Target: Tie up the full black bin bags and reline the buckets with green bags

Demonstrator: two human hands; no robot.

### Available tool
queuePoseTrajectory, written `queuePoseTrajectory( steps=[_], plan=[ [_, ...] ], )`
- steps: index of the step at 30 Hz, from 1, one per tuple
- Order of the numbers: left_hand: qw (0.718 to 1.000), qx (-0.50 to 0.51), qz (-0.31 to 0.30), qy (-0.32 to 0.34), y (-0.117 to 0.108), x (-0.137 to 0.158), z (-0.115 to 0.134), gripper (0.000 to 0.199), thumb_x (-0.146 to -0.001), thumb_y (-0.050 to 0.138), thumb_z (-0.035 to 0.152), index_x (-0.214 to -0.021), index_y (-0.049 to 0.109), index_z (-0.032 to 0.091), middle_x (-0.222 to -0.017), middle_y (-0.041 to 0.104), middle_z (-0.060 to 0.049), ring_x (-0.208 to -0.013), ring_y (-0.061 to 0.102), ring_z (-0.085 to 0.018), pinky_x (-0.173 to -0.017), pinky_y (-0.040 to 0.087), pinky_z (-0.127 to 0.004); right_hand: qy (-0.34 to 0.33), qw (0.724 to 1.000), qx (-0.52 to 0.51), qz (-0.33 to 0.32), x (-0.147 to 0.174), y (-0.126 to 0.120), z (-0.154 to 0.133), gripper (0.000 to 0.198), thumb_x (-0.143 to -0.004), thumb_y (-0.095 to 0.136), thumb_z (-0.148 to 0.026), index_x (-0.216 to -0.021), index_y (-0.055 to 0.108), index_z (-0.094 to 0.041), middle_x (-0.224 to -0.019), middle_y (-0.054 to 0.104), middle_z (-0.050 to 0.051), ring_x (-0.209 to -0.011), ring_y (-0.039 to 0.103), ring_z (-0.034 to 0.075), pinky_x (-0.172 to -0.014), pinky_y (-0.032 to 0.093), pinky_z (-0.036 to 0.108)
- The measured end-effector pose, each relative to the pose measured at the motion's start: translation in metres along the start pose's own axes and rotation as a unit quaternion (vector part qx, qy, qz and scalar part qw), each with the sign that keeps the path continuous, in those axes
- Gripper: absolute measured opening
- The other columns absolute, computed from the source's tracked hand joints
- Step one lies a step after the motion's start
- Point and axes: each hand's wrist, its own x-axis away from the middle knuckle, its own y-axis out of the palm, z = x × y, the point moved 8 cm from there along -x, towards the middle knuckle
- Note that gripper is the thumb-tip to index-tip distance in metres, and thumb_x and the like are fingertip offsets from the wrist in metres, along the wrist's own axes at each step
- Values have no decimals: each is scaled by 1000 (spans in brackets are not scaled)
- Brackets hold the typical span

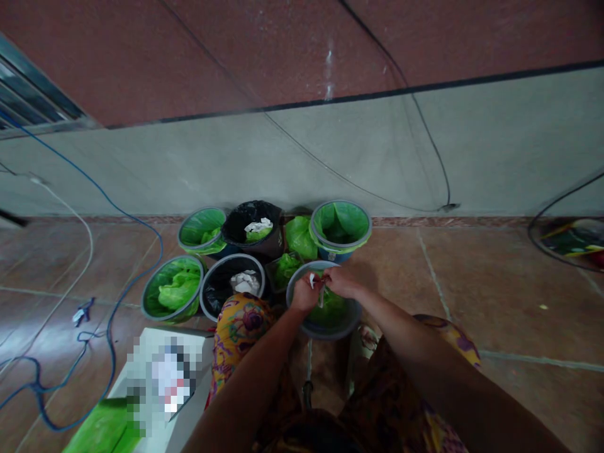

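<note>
Over a grey-rimmed bin, both my hands are close together with their fingers pinched. My left hand is closed, with a bit of something white showing at its fingers. Beside it, my right hand is closed too. A thin whitish strip hangs between the two hands; its kind is unclear, and I cannot tell which hand grips it. Below them, green plastic lies inside the bin, partly hidden by my hands.
Several bins stand along the wall, including a green-lined bin, a black-lined bin with crumpled white paper, and another green-lined bin. A white surface holds folded green plastic. A blue cable crosses the floor.
</note>
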Motion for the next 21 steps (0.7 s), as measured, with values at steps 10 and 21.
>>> queuePoseTrajectory(
  steps=[10, 21],
  plan=[
    [999, -40, 9, -15, 2, -5, -14, 10, -82, 56, 11, -77, 61, 17, -74, 65, -1, -70, 60, -12, -69, 46, -23, -3, 1000, 2, -3, 0, -4, -2, 30, -83, 49, -14, -104, 70, -18, -106, 73, 8, -98, 66, 20, -85, 47, 27],
    [999, -9, 2, -40, 3, -3, -16, 5, -80, 61, 14, -77, 61, 17, -74, 65, -1, -70, 60, -14, -69, 46, -25, 10, 1000, 16, -16, 1, -4, 3, 24, -85, 52, -16, -95, 74, -18, -99, 74, 8, -93, 66, 20, -79, 46, 26]
  ],
)
